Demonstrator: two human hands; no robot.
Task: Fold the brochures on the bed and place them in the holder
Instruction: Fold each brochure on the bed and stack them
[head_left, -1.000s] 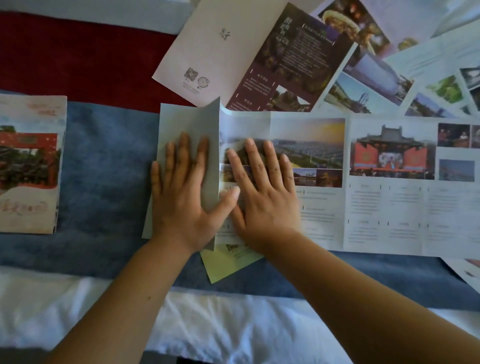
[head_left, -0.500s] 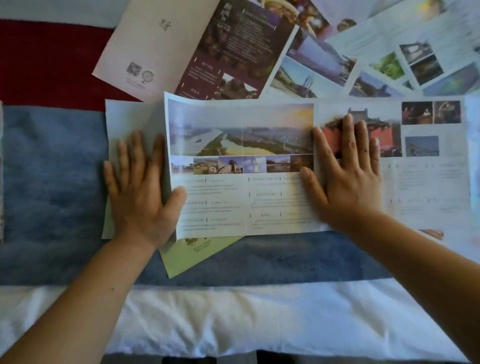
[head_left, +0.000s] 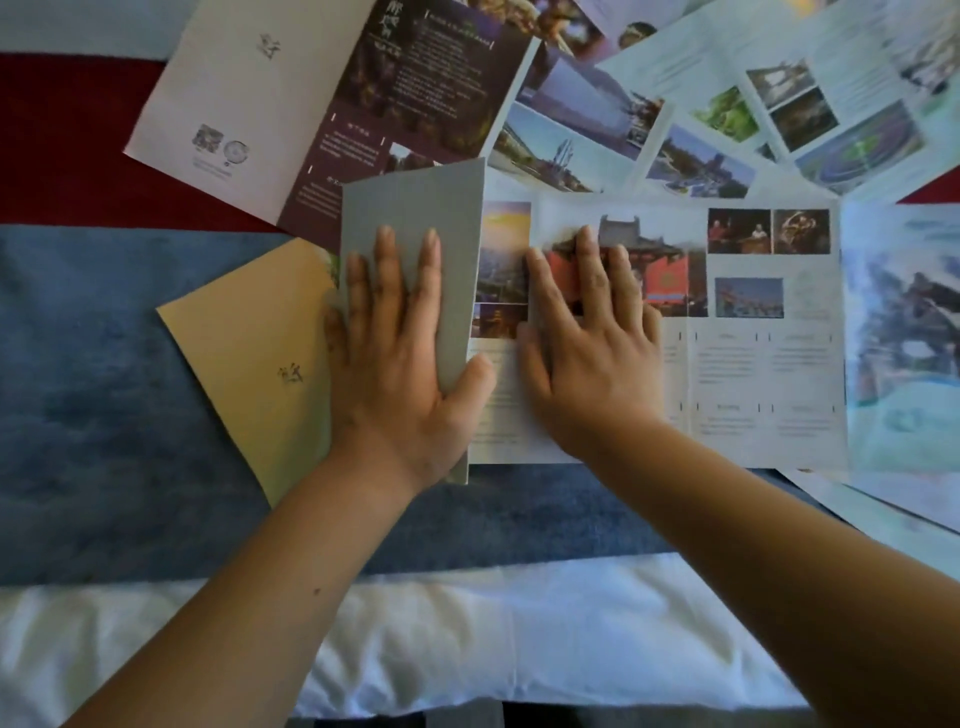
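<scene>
A long photo brochure (head_left: 748, 332) lies spread across the blue bed runner (head_left: 104, 395). Its left end is folded over into a grey panel (head_left: 415, 208). My left hand (head_left: 400, 364) lies flat on that grey panel with the fingers spread, and the thumb reaches past its right edge. My right hand (head_left: 587, 343) presses flat on the printed panel just to the right, over a red building photo. Neither hand grips anything. No holder is in view.
A tan brochure (head_left: 254, 353) pokes out from under the folded panel at the left. A dark purple and white brochure (head_left: 332, 98) lies behind, with several more open brochures (head_left: 727, 109) fanned at the back right. White bedding (head_left: 415, 634) runs along the near edge.
The brochure's left part has been folded further over to the right, so the grey panel now covers the river photos. My right hand slid left, close to my left hand. The view shifted right.
</scene>
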